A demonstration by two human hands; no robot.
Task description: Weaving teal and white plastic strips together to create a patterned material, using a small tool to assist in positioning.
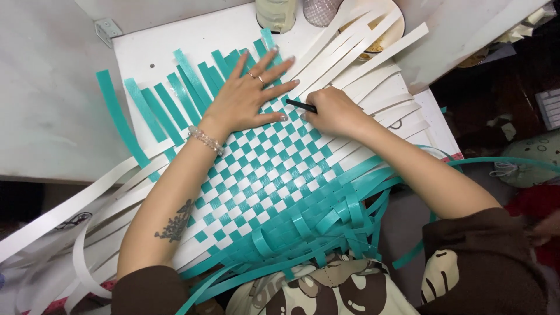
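Nearest the camera, loose teal strap ends (pixel 326 227) curl and loop over the person's lap, trailing from the near edge of the woven mat (pixel 262 175), a checkerboard of teal and white plastic strips that lies flat on the white table (pixel 151 52). To the left, long white strips (pixel 76 204) run off the mat's edge and sag past the table toward the floor.

Further up, the left hand (pixel 248 96) lies palm down on the far part of the weave, fingers spread wide and gripping nothing, pressing the unwoven teal strips (pixel 175 93) that fan out beyond it; a beaded bracelet (pixel 205 140) circles the wrist and rings sit on two fingers. Just beside it, the right hand (pixel 335 111) is closed around a thin dark tool (pixel 301 105), whose tip points toward the left hand's fingertips and rests at the edge of the weave, where the checker pattern ends.

Beyond both hands, unwoven white strips (pixel 361 52) sweep up to the right, crossing over a round dish (pixel 398 29). At the far table edge stand a pale jar (pixel 276 14) and a patterned glass (pixel 319 10)
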